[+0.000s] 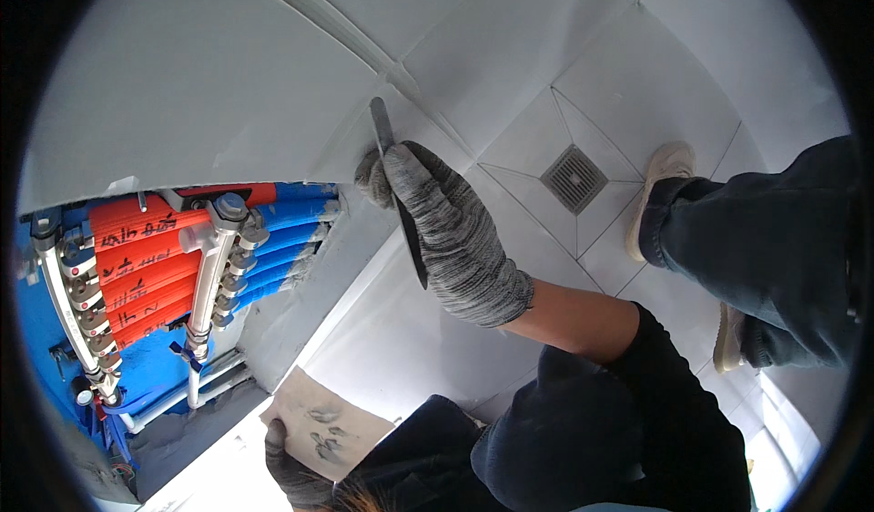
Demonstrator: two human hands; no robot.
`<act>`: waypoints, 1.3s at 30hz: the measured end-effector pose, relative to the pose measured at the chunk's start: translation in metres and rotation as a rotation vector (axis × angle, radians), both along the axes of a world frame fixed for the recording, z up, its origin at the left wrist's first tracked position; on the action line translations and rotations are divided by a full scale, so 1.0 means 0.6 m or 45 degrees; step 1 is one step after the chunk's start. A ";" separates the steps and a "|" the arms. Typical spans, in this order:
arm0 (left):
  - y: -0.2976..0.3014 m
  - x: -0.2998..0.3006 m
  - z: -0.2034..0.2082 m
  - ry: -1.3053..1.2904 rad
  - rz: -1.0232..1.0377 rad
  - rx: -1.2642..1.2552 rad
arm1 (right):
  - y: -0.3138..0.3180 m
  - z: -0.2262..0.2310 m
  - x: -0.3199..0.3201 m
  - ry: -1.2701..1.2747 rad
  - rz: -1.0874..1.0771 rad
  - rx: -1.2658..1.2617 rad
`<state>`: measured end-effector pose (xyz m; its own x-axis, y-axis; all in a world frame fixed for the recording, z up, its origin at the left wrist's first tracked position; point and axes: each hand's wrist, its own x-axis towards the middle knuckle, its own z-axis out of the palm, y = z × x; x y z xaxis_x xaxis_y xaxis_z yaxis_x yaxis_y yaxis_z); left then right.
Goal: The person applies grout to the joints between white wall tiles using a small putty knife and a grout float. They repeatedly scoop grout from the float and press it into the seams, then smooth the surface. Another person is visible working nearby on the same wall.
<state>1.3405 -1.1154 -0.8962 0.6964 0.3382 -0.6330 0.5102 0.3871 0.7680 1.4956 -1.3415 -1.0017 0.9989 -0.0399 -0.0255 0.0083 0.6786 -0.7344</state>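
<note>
My right hand, in a grey knitted glove, closes around a thin, dark, narrow spatula-like tool. The tool's rounded tip points up toward the white joint line where the pale panels meet. Whether the tip touches the wall I cannot tell. At the lower left, my left hand, also gloved, grips the edge of a flat tan board. Dark grey smears mark the board's face. Part of the left hand is hidden at the lower edge.
A recessed wall box at left holds metal pipe manifolds with red pipes and blue pipes. A square floor drain sits in the tiled floor. A person's legs in dark trousers stand at right.
</note>
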 end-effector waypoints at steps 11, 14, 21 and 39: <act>0.054 0.012 -0.038 0.016 -0.047 0.244 | 0.016 0.006 0.012 -0.022 -0.183 0.152; 0.060 0.013 -0.041 0.030 -0.073 0.259 | 0.007 0.006 0.011 0.073 0.021 0.165; 0.060 0.009 -0.044 -0.006 -0.060 0.198 | 0.014 0.014 0.010 0.136 -0.040 0.174; 0.077 0.006 -0.044 0.022 -0.014 0.175 | 0.015 0.023 0.011 0.125 -0.081 0.097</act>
